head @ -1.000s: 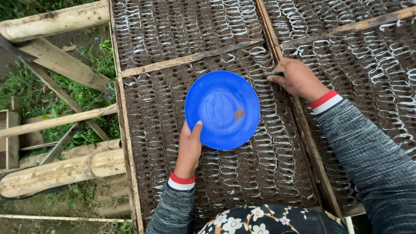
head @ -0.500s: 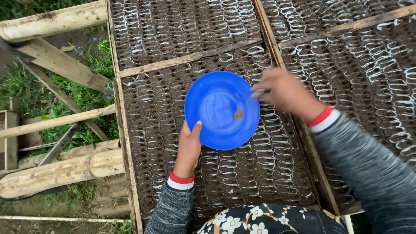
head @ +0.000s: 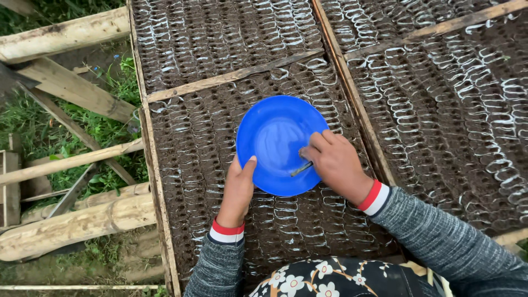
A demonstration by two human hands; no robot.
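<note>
Head view, looking down on a seedbed frame point(head: 159, 209) packed with rows of small soil-filled bags. Wooden poles point(head: 71, 220) lie on grass beyond its left edge. Near the middle of the bed, the left hand point(head: 237, 190) grips the lower-left rim of a blue plate point(head: 275, 137), thumb on top. The right hand point(head: 335, 164), fingers closed around a thin stick point(head: 301, 169), holds its tip inside the plate. Which bags are already worked cannot be told.

Round blue plate point(head: 275, 137) above seedbed; thin stick point(head: 301, 168) inside
</note>
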